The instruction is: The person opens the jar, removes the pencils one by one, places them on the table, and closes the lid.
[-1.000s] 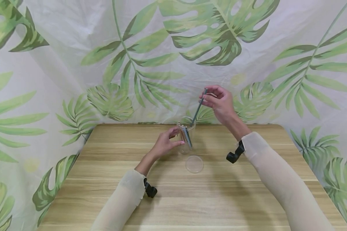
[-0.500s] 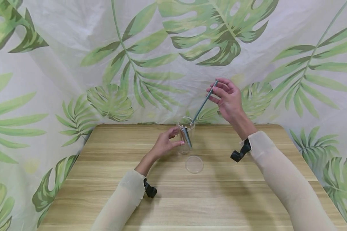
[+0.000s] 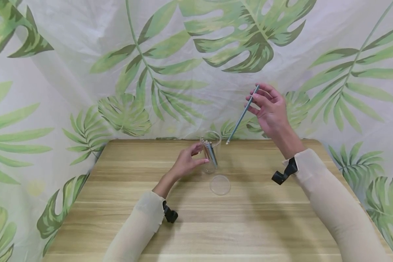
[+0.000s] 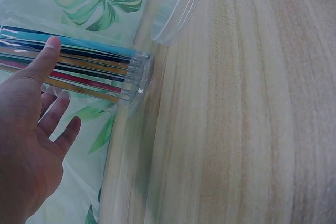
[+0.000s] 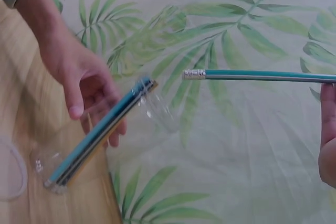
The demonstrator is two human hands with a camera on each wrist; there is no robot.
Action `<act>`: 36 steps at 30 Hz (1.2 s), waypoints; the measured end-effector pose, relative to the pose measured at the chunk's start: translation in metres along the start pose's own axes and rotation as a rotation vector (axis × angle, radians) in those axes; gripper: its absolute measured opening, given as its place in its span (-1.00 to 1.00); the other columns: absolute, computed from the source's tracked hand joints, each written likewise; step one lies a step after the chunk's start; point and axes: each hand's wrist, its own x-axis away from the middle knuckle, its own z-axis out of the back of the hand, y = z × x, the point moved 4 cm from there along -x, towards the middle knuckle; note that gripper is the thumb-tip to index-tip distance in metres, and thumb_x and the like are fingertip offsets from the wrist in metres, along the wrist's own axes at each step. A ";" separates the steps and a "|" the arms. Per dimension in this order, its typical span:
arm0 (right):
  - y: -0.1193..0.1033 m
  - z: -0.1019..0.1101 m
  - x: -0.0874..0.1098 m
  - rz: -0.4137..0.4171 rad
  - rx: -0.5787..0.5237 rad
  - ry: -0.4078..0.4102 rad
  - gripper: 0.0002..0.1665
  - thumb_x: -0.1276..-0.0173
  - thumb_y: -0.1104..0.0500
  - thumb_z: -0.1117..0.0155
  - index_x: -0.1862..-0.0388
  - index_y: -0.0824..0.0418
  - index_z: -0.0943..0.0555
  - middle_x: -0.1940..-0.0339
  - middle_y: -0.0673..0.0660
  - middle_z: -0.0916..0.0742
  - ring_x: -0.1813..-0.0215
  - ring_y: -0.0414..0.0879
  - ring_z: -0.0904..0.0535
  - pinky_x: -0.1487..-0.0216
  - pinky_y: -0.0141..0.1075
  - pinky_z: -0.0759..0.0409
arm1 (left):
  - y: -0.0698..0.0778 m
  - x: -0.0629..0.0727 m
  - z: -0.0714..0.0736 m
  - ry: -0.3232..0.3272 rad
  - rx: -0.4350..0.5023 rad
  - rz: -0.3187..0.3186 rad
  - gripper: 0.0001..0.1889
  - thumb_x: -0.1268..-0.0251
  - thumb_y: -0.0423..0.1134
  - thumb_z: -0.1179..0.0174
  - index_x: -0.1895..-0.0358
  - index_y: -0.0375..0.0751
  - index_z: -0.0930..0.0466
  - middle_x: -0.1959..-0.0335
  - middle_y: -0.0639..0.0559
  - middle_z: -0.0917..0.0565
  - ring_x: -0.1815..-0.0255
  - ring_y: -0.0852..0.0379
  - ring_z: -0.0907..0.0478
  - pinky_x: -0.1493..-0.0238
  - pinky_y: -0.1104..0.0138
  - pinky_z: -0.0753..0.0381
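We see a colourless, transparent cup (image 3: pixel 217 150). Inside it, the pencils (image 4: pixel 100 66) are light blue, dark, red and yellow-brown. On its right, we find one teal pencil (image 5: pixel 257 74) with a pale stripe and silvery end. In front of it, the table (image 3: pixel 265 225) shows brown wood grain; behind it, the cloth (image 3: pixel 78 32) carries green leaves on white.

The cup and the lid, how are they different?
The cup is tall, while the lid is a flat disc. The cup stands with pencils inside; the lid lies on the table with nothing on it. The left hand holds the cup, but the lid lies untouched. Both are round and see-through.
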 end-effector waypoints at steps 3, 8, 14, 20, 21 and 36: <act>-0.004 0.005 0.003 -0.016 0.051 0.007 -0.67 -0.36 0.56 -0.38 -0.07 0.39 -0.70 0.19 0.23 -0.76 0.22 0.08 -0.79 0.17 -0.11 -0.88 | 0.000 -0.001 0.001 -0.002 0.005 -0.004 -0.22 -0.21 -0.27 -0.57 -0.46 -0.42 -0.43 -0.39 -0.36 -0.58 -0.42 -0.23 -0.56 -0.51 0.11 -0.53; -0.005 0.017 0.010 -0.061 0.145 0.021 -0.66 -0.36 0.55 -0.39 -0.08 0.37 -0.74 0.21 0.18 -0.77 0.23 0.05 -0.79 0.21 -0.13 -0.86 | -0.001 -0.001 0.001 0.004 0.011 -0.002 -0.21 -0.21 -0.27 -0.57 -0.46 -0.43 -0.42 -0.39 -0.36 -0.58 -0.42 -0.24 -0.56 -0.51 0.10 -0.54; 0.001 0.037 0.018 -0.168 0.288 0.047 -0.72 -0.37 0.48 -0.44 -0.02 0.29 -0.79 0.22 0.15 -0.80 0.20 -0.01 -0.81 0.17 -0.12 -0.89 | -0.002 -0.001 0.001 0.013 0.029 -0.014 -0.21 -0.19 -0.27 -0.59 -0.45 -0.44 -0.43 -0.38 -0.37 -0.58 -0.42 -0.26 -0.55 -0.51 0.06 -0.54; 0.012 0.057 0.030 -0.246 0.359 0.053 -0.72 -0.45 0.46 -0.37 -0.06 0.25 -0.77 0.25 0.08 -0.79 0.17 -0.05 -0.82 0.15 -0.17 -0.88 | -0.001 -0.001 0.000 0.015 0.039 -0.025 -0.22 -0.18 -0.28 -0.59 -0.44 -0.42 -0.46 -0.38 -0.37 -0.59 -0.42 -0.27 -0.56 -0.50 0.03 -0.54; 0.014 0.059 0.032 -0.254 0.360 0.056 -0.72 -0.44 0.46 -0.38 -0.07 0.27 -0.76 0.25 0.08 -0.79 0.17 -0.06 -0.82 0.16 -0.17 -0.88 | -0.001 -0.001 0.000 0.013 0.037 -0.026 -0.23 -0.18 -0.28 -0.59 -0.44 -0.42 -0.46 -0.38 -0.36 -0.59 -0.42 -0.27 -0.56 -0.50 0.04 -0.55; 0.045 0.093 0.059 -0.419 0.465 0.145 -0.72 -0.42 0.38 -0.46 -0.06 0.17 -0.76 0.20 0.03 -0.75 0.10 -0.10 -0.77 0.07 -0.23 -0.87 | -0.001 -0.001 0.000 -0.001 0.011 -0.009 -0.22 -0.20 -0.28 -0.58 -0.45 -0.43 -0.43 -0.39 -0.35 -0.58 -0.42 -0.23 -0.56 -0.51 0.10 -0.54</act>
